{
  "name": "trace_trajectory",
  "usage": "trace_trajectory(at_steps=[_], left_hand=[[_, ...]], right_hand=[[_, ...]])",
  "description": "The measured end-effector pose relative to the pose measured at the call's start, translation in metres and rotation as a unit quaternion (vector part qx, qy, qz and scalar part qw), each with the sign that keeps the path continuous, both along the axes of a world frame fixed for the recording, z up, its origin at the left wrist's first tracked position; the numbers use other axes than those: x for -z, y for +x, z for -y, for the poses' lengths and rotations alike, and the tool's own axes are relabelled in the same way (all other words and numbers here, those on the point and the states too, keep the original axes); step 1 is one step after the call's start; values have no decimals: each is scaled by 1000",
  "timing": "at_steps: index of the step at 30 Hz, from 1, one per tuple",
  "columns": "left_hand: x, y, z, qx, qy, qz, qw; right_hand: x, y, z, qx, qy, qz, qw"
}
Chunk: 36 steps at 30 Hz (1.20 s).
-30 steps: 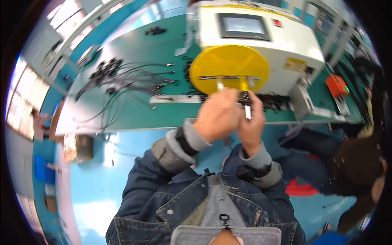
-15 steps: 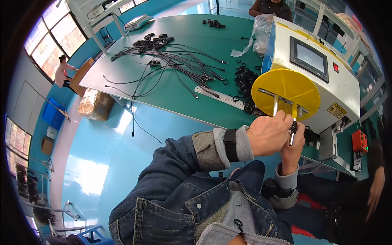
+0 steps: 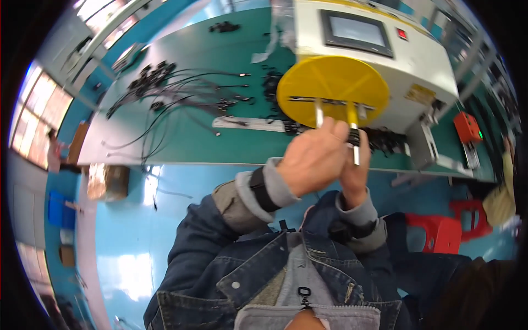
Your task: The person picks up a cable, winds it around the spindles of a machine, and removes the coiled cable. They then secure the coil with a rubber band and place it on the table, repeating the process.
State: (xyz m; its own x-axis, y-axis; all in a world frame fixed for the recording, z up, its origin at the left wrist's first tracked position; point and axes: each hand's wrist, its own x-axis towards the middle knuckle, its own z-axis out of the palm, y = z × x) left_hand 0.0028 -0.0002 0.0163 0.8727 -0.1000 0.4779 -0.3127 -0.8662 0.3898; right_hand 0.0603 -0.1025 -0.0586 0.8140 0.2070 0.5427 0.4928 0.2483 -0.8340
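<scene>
My left hand (image 3: 312,158) is closed in a pinch beside the two rods that stick out of a round yellow disc (image 3: 305,80). Whatever its fingertips hold is hidden. Close by on the right, my right hand (image 3: 355,177) has its fingers closed around a small black cable coil (image 3: 353,137), which sits on the right-hand rod (image 3: 356,156). That rod's bare metal tip pokes out below the coil. The left-hand rod (image 3: 319,111) runs down to my left fingertips. The disc is mounted on the front of a white machine (image 3: 410,71).
Loose black cables (image 3: 184,91) spread over the green table (image 3: 187,146), with a steel ruler (image 3: 253,124) near its front edge. Black coils (image 3: 388,141) lie beneath the machine. An orange box (image 3: 467,127) stands to the right, and a red stool (image 3: 440,231) below it.
My view has swung, so the machine and both hands appear further left. Both hands stay closed at the rods. Red stools have come into view at the right.
</scene>
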Motion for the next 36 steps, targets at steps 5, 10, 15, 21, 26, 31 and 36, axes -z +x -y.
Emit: trace_trajectory(at_steps=[5,10,15,21,26,31,36], left_hand=[[-5,-20,13,1,14,-53,999],[10,-61,29,1,-27,-112,993],[60,-46,-18,129,-119,-160,971],[80,-35,-36,126,-625,-431,639],[59,-42,-24,24,-564,-519,642],[75,-30,-41,39,-450,-549,703],[81,-23,-38,47,-431,-545,718]], right_hand=[[-10,-28,15,37,-35,-57,997],[-4,-58,35,64,-120,-23,990],[32,-34,31,49,-185,-14,981],[38,-45,13,-111,-204,-110,967],[58,-42,14,-106,-230,-73,965],[61,-42,15,-96,-236,-44,966],[66,-38,18,-101,-228,-67,966]])
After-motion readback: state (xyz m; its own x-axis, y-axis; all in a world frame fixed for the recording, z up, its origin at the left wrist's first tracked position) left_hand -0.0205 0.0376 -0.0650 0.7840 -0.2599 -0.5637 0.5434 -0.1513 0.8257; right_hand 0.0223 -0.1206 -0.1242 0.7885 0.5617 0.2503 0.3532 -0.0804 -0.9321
